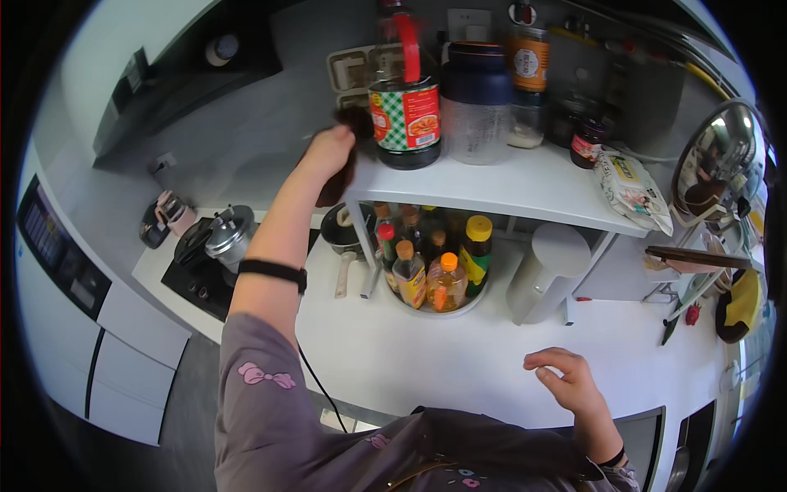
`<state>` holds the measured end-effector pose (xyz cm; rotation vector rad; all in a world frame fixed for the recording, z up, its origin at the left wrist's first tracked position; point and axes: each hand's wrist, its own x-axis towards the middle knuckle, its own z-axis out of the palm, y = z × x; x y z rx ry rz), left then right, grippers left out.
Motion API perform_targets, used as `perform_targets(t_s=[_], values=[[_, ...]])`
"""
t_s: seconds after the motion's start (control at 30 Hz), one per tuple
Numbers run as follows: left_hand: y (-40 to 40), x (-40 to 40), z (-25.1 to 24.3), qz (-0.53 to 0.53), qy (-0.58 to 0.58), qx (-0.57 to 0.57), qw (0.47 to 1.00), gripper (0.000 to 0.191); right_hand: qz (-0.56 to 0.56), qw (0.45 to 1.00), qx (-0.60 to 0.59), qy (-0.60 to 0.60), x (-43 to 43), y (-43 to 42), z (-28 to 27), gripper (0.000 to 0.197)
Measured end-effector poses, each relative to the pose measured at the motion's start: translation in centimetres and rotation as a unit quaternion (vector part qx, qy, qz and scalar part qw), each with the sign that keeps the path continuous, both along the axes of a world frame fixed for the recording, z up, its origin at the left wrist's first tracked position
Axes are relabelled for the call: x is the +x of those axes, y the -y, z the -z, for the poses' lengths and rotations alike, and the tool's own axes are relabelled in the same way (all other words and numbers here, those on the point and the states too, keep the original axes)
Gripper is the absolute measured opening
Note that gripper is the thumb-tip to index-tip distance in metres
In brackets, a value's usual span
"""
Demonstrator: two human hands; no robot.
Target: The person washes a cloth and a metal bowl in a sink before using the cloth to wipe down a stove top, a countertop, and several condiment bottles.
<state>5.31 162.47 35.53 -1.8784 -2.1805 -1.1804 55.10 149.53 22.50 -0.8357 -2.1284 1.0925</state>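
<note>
My left hand (pixel 332 150) is raised to the left end of a white shelf (pixel 492 184), gripping a dark brown cloth (pixel 339 184). Part of the cloth is blurred and spreads past my fingers onto the shelf end. Just right of it stands a large bottle of dark liquid (pixel 406 117) with a red handle. Beside that bottle is a clear jar with a dark blue lid (pixel 476 104). Over the white countertop (pixel 442 363), my right hand (pixel 567 376) holds nothing, its fingers loosely bent and the thumb apart.
Under the shelf, a round tray (pixel 439 312) carries several sauce and oil bottles, beside a grey-white pitcher (pixel 544 277). A small pan (pixel 344 237) and a pressure cooker (pixel 230 237) sit left. A wipes pack (pixel 633 190) lies at the shelf's right end, near a dish rack (pixel 695 246).
</note>
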Motion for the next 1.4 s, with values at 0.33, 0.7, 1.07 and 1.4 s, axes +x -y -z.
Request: perform_targets(t_s=[0.33,0.7,1.07,1.4], values=[[-5.4,-0.8,4.7,0.000,-0.268,-0.186,0.945,0.048,0.091,0.994,-0.053,0.028,3.9,1.2,2.5,0.019],[4.4,18.7,3.7,0.174,-0.187,0.058,0.965,0.028,0.176,0.967,-0.174,-0.058,7.5,0.6,6.8,0.018],[-11.3,31.2,1.1,0.255,-0.212,-0.159,0.930,0.058,0.178,0.966,-0.165,-0.086,9.9,1.2,7.7,0.018],[-1.3,35.8,1.4,0.325,-0.269,-0.109,0.900,0.062,0.250,0.937,-0.176,-0.166,13.2,1.5,10.7,0.016]])
